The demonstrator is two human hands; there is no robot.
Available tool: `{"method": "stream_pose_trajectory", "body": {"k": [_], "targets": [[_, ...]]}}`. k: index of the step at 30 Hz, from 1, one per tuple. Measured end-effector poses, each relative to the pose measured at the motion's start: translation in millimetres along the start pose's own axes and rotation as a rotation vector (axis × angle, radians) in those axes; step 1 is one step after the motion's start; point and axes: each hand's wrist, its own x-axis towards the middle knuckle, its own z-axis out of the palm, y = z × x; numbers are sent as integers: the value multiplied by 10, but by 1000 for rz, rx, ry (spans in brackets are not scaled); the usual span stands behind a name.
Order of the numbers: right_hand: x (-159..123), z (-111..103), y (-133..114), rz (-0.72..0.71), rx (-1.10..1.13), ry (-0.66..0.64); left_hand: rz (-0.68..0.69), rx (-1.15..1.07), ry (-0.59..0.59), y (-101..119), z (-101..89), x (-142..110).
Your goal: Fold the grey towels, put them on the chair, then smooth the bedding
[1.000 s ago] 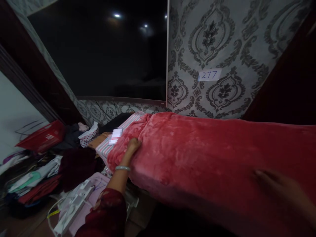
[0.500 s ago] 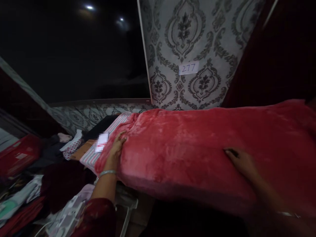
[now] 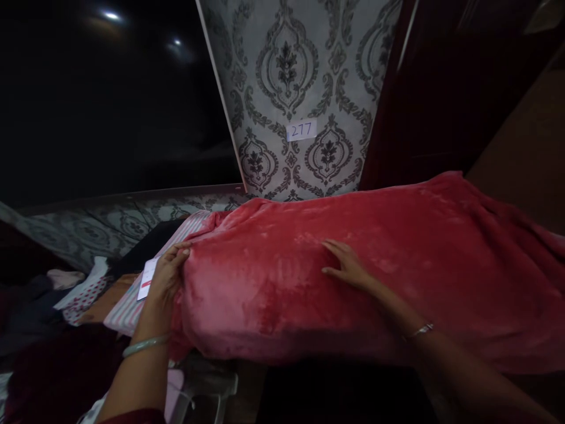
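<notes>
A plush red blanket (image 3: 282, 282) lies spread along a raised surface in front of me, its near side hanging down. My left hand (image 3: 170, 271), with a pale bangle on the wrist, has its fingers closed on the blanket's left end. Beyond that end, a striped cloth (image 3: 126, 306) shows beneath, with a white phone-like card (image 3: 148, 277) resting on it, partly behind my hand. Farther right, my right hand (image 3: 348, 266) touches the top of the blanket, thumb and fingers apart and nothing held.
A large dark screen (image 3: 106, 106) hangs on the patterned wall (image 3: 286, 65), beside a paper marked 277 (image 3: 302, 129). At lower left are piled clothes (image 3: 57, 377), a spotted cloth (image 3: 83, 297) and a white metal leg (image 3: 218, 386). Dark red panelling (image 3: 432, 106) stands at right.
The view has turned to the right. My right hand has slid leftward over the blanket and its fingers have spread. My left hand stays at the left end, where the blanket is pulled smoother.
</notes>
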Motion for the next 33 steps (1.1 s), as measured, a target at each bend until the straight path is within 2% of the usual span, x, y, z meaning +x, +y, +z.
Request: {"method": "stream_pose_trajectory", "body": {"k": [5, 8, 14, 17, 21, 25, 29, 33], "targets": [[183, 188, -300, -29, -29, -168, 63, 7, 0, 111, -25, -9], [190, 298, -406, 1, -46, -189, 93, 8, -9, 162, -8, -17], [154, 441, -482, 81, -66, -75, 96, 30, -42, 173, 21, -52], [152, 452, -491, 72, -74, -66, 103, 47, -63, 162, 0, -55], [138, 382, -503, 51, -52, 12, 86, 117, -102, 102, -49, -39], [104, 253, -498, -12, -59, 131, 50, 247, -136, -59, -108, 2], [62, 241, -438, -33, -53, 109, 14, 302, -150, -197, -186, 31], [-9, 374, -332, -29, -5, 149, -50, 337, -277, -198, -288, -34]]}}
